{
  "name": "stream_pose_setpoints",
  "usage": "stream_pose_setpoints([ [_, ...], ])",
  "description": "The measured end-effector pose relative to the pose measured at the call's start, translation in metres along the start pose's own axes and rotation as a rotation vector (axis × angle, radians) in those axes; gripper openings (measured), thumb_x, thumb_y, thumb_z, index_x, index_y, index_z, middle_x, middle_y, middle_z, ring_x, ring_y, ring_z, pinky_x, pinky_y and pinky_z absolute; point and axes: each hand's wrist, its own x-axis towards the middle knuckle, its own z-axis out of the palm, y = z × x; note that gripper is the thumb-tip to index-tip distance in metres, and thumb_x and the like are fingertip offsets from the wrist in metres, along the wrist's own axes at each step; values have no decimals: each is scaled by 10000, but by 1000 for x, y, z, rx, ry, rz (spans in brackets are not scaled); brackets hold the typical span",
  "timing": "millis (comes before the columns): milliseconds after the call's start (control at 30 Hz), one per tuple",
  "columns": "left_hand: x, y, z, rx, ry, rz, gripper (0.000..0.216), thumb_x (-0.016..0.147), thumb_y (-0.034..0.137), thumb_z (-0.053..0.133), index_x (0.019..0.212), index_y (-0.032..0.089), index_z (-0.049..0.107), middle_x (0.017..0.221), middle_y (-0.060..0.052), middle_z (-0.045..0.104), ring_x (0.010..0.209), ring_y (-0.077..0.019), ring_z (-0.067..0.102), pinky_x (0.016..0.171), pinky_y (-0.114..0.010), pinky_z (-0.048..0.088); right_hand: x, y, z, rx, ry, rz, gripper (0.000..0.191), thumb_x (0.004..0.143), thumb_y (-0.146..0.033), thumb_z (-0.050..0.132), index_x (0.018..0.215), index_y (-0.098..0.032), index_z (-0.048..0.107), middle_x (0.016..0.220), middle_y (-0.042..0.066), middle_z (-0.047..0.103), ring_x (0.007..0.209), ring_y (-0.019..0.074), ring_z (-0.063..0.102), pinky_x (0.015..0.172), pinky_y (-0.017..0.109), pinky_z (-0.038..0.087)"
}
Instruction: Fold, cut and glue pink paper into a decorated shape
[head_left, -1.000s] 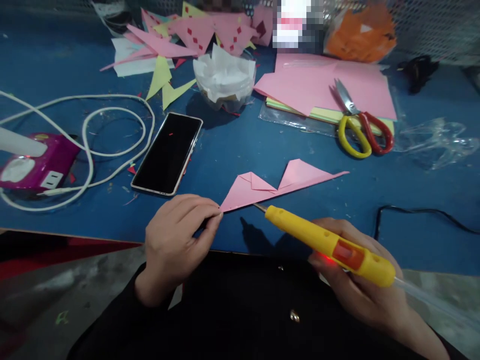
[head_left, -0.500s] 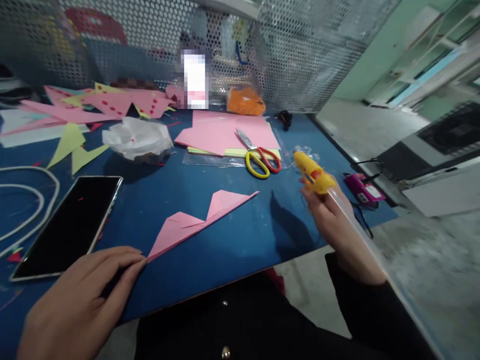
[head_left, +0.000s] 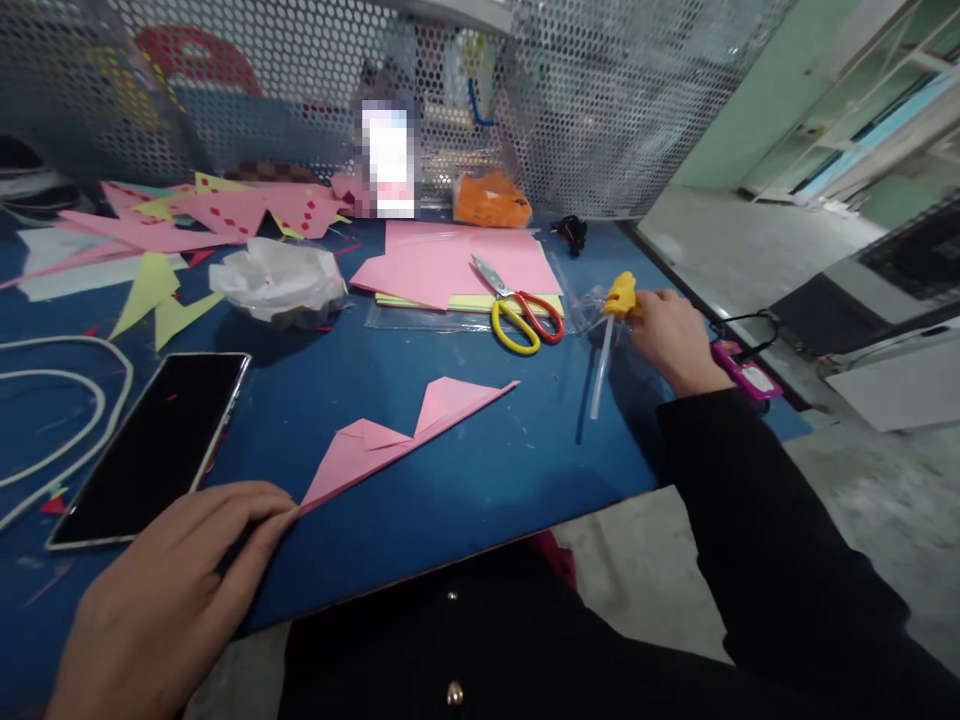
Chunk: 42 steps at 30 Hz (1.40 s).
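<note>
The right hand (head_left: 670,335) grips the yellow plastic glue gun (head_left: 619,296) near the blue tabletop's (head_left: 480,470) right edge. The left hand's (head_left: 161,600) fingertips pin the folded pink paper shape's (head_left: 405,435) near tip. The hot nozzle, hidden here, could melt the clear plastic wrap (head_left: 581,305) beside it.

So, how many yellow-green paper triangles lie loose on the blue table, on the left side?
2. One yellow-green triangle lies left of the crumpled white paper; the second triangle sits just below and right of it. Others may hide in the pink pile behind.
</note>
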Motion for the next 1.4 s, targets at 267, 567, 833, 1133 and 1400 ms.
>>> stream_pose_setpoints([
  [267, 12, 22, -9, 66, 153, 184, 224, 995, 366, 509, 879, 251, 661, 889, -7, 727, 809, -195, 691, 742, -314, 503, -79, -97, -36, 424, 230, -351, 199, 954, -260, 597, 1096, -183, 714, 1064, 130, 734, 1015, 266, 664, 877, 401, 470],
  [567, 7, 19, -10, 26, 59, 133, 169, 987, 296, 527, 908, 234, 663, 957, -29, 719, 900, -209, 674, 792, -334, 504, -106, -184, -10, 521, -156, -697, 137, 966, -220, 581, 884, -217, 691, 937, 46, 731, 948, 216, 623, 957, 410, 392],
  [833, 9, 16, -14, 38, 76, 153, 176, 983, 290, 520, 905, 230, 666, 946, -41, 727, 879, -219, 671, 764, -350, 514, -118, -184, -20, 445, -152, -737, 209, 983, -192, 512, 841, -220, 662, 866, 33, 710, 881, 201, 601, 1040, 448, 357],
  [1133, -7, 44, -6, 159, 339, 194, 227, 894, 130, 650, 1107, 187, 706, 1037, -93, 756, 966, -272, 691, 859, -410, 534, -136, -187, -22, 451, -186, -653, 212, 945, -146, 517, 818, -226, 667, 800, 12, 661, 846, 202, 606, 1061, 484, 348],
  [1400, -2, 79, 22, 194, 134, 488, 454, 985, 355, 595, 1329, 59, 607, 1344, -101, 673, 1168, -278, 640, 981, -401, 471, -140, -188, -22, 444, -144, -598, 161, 937, -163, 571, 828, -219, 674, 809, 12, 684, 855, 206, 607, 1091, 471, 318],
])
